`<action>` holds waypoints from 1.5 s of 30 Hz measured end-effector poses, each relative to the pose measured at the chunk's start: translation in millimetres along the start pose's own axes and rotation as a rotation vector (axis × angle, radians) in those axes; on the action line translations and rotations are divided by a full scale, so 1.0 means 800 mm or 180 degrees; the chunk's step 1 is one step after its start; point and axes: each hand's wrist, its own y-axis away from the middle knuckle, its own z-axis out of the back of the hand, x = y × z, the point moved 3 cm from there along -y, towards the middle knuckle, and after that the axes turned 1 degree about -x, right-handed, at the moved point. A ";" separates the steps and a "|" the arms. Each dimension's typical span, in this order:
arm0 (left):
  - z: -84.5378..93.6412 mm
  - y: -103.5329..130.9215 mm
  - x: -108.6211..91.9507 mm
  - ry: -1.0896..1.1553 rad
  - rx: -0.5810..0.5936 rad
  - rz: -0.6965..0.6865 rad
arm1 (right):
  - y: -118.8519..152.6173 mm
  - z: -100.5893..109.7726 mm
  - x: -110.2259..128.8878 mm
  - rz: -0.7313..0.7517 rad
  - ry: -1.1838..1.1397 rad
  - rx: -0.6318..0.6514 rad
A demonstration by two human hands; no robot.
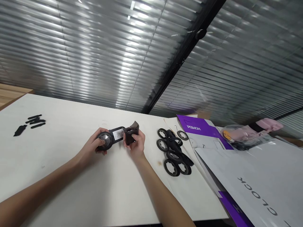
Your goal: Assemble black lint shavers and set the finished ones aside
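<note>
Near the middle of the white table, my left hand (99, 142) grips the round head of a black fabric shaver (114, 135). The thumb lies across its perforated silver metal disc. A white printed label shows on the shaver's handle. My right hand (136, 143) is closed on a dark, see-through plastic lint container (132, 134) at the other end of the handle. I cannot tell whether that container is joined to the handle or only touches it. Right of this hand lies a pile of black ring-shaped parts (172, 167), some with handle-like pieces.
Several small flat black pieces (35, 120) lie at the table's left. On the right are a purple and white box (196, 127), a white box marked CLOCK (253, 183) and a pink wrapped bundle (251, 132). A glass wall with metal blinds (94, 56) stands behind the table.
</note>
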 end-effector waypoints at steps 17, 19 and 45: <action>0.005 0.000 0.002 0.0000 -0.0100 -0.0108 | 0.002 -0.002 -0.001 -0.0028 -0.0003 -0.0008; 0.004 -0.001 0.001 0.0009 -0.0122 -0.0078 | 0.002 -0.002 0.001 -0.0026 0.0006 -0.0012; -0.004 -0.003 0.001 0.0416 -0.0154 -0.0181 | -0.019 0.023 -0.003 -0.0537 0.0033 -0.1254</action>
